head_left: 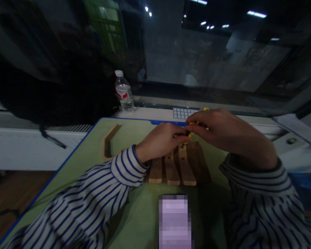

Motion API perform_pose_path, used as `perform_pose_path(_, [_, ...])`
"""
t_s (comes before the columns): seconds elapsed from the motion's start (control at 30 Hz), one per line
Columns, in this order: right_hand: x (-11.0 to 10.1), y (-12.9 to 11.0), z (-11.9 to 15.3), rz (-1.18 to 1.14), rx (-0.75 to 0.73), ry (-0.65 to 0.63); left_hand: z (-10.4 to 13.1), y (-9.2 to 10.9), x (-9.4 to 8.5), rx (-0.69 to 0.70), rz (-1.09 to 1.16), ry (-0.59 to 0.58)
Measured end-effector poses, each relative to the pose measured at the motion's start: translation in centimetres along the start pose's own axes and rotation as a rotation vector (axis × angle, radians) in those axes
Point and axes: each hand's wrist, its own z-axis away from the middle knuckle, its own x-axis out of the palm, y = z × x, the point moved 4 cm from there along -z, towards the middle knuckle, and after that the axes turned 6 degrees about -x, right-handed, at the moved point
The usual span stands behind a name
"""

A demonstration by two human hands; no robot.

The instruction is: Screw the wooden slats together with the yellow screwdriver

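Over the far end of a slatted wooden piece, my two hands meet with their fingertips pinched together. Between them is a small yellow-and-black thing, too dark and covered to name. My left hand comes in from the left, thumb and forefinger closed on its lower part. From the right, my right hand pinches its upper part. Small dark holes show in the wooden slats just below my fingers. A curved wooden strip lies to the left, partly behind my left sleeve.
A phone with a blurred screen lies at the near edge of the green, blue-rimmed table. On the windowsill stand a water bottle and a blue-gridded sheet. Dark cloth is heaped at left; papers lie at right.
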Motion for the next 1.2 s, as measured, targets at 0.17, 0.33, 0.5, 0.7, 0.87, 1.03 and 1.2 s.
perform_pose_path(0.17, [0.0,-0.1,-0.1,0.029,0.006,0.003,0.0,0.1,0.0,0.018,0.006,-0.057])
perform_pose_path(0.33, [0.1,-0.1,-0.1,0.043,0.021,-0.007,-0.1,0.3,-0.2,0.014,0.030,-0.114])
perform_pose_path(0.5, [0.0,0.0,0.0,0.054,0.026,-0.014,-0.2,0.1,-0.1,0.015,0.032,-0.121])
perform_pose_path(0.7, [-0.1,-0.1,-0.1,0.055,0.043,-0.011,-0.1,-0.3,0.2,-0.027,-0.033,-0.037])
perform_pose_path(0.87, [-0.1,-0.3,-0.2,0.026,0.042,-0.002,0.1,-0.4,0.4,-0.081,-0.147,0.008])
perform_pose_path(1.03, [-0.4,-0.9,-0.2,-0.041,0.009,0.023,0.1,-0.7,0.4,-0.079,-0.145,0.006])
perform_pose_path(1.2, [-0.4,-0.9,-0.2,-0.046,0.005,-0.028,0.1,-1.0,0.6,-0.077,-0.115,0.004])
